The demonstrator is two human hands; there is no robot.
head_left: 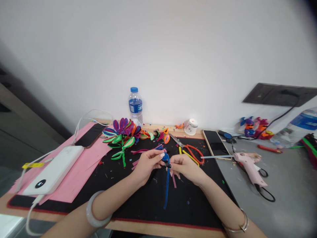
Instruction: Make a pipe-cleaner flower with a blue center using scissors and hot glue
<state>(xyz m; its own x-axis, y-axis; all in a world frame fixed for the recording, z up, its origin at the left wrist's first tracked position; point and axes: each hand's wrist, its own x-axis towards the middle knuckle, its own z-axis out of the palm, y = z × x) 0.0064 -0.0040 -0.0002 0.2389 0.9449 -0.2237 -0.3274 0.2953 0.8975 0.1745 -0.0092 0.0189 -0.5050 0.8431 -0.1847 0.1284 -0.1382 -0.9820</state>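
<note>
Over the middle of the black mat (119, 198), my left hand (148, 165) pinches a blue pipe cleaner (166, 190) near its curled top. The long end hangs down between my hands. My right hand (187, 168) closes its thumb and fingers at the same spot, beside a small shiny black piece (168, 166). What that black piece is, I cannot make out. Pink pipe cleaner pieces (174, 181) lie just under and around the hands. Scissors with orange handles (194, 152) and a bent yellow pipe cleaner (189, 156) lie beyond my right hand.
Pipe cleaner flowers and leaves (123, 142) lie at the back left, before a water bottle (135, 105). A white power bank (55, 170) and a phone (91, 135) rest on pink paper (81, 181). To the right are another phone (216, 142), a paper cup (191, 127) and a glue gun (251, 168).
</note>
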